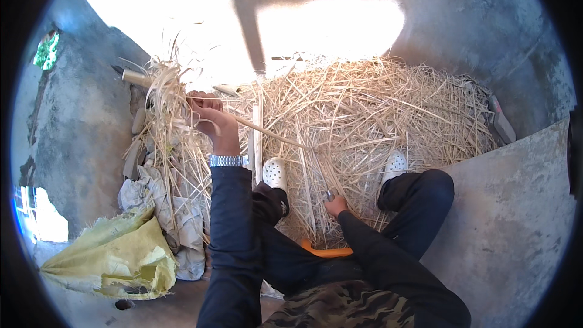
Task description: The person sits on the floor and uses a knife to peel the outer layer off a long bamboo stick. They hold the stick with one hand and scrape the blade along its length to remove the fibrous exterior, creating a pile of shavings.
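Note:
My left hand (pixel 209 112), with a metal watch at its wrist, is closed round a long, thin, pale strip of split cane or bamboo (pixel 273 135). The strip slants down to the right from the fist, over the shavings. Beside that hand hangs a tangle of curled pale shavings (pixel 165 88). Low between my knees, my right hand (pixel 336 205) is wrapped round a tool with a metal collar (pixel 330 195). A narrow part like a blade seems to run up from it toward the strip's end, but it blends into the litter. The tool's exact kind is unclear.
A thick heap of shavings (pixel 388 103) covers the floor around my white clogs (pixel 274 173). A pale upright slat (pixel 257 127) stands near the left clog. At left lie a torn yellow sack (pixel 115 255) and crumpled greyish sheeting (pixel 188 231). Concrete walls (pixel 79 140) enclose the spot.

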Tool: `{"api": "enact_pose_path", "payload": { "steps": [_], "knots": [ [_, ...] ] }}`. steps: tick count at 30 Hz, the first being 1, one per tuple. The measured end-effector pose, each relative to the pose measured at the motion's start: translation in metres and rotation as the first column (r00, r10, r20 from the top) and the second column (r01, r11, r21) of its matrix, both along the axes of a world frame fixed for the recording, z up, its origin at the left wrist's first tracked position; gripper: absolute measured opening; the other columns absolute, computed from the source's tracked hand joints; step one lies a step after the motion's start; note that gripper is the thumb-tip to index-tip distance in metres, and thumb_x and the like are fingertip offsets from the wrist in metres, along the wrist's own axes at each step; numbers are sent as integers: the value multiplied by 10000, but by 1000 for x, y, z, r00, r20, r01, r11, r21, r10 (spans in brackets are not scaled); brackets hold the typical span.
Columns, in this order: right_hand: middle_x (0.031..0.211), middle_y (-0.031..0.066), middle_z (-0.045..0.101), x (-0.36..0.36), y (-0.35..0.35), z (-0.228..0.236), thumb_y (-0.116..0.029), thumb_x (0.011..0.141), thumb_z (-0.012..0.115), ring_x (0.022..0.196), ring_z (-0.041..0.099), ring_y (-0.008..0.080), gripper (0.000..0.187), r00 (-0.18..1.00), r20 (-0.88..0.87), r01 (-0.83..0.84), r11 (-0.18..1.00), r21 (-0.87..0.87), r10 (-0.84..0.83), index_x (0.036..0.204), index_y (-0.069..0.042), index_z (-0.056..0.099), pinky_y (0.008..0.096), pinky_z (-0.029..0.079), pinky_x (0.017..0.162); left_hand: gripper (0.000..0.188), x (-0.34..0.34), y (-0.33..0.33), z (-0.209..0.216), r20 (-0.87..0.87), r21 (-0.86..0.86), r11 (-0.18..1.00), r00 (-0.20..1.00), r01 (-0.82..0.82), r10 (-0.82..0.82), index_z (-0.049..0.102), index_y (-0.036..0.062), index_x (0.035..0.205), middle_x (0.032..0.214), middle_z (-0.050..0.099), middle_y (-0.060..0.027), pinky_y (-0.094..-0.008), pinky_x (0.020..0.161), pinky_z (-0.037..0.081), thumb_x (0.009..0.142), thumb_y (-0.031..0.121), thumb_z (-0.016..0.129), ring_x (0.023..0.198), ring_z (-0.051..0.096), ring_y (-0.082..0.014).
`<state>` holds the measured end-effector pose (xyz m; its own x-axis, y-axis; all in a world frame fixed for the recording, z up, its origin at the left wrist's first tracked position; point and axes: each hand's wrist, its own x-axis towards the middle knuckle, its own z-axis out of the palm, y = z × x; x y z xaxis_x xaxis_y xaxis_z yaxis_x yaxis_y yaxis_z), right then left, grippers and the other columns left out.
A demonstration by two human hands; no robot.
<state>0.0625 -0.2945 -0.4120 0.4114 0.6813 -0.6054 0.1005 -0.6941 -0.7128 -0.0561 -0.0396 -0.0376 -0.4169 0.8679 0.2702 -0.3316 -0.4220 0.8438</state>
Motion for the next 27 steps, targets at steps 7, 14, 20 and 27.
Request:
{"api": "enact_pose_path", "payload": {
  "steps": [7,14,20,27],
  "knots": [
    [773,205,640,-14,37,109,-168,683,625,745,641,353,287,944,123,-329,907,263,307,892,28,631,407,484,674,371,-1,0,-5,-120,110,993,992,39,-26,350,165,671,548,264,71,-228,447,211,967,386,392,462,236,-50],
    [709,216,613,8,-5,-3,-176,702,604,684,609,349,216,996,-39,83,995,-50,-85,824,2,608,415,467,661,333,3,9,-2,-28,24,1000,999,-15,16,379,137,732,595,308,45,-229,450,213,979,360,389,484,258,-56],
    [700,199,626,-13,32,82,-178,711,598,673,633,311,257,961,142,-266,933,241,237,827,52,605,402,477,630,357,-26,38,-39,-129,77,992,988,99,-88,342,158,681,590,289,66,-237,437,186,971,362,389,474,233,-53],
    [607,124,522,17,4,42,-89,769,540,475,529,245,150,965,-219,114,984,-138,-143,847,39,534,384,403,439,229,-4,9,-9,83,-17,995,992,96,-94,441,97,864,670,335,38,-231,511,265,982,293,420,562,289,-75]
  ]
}}
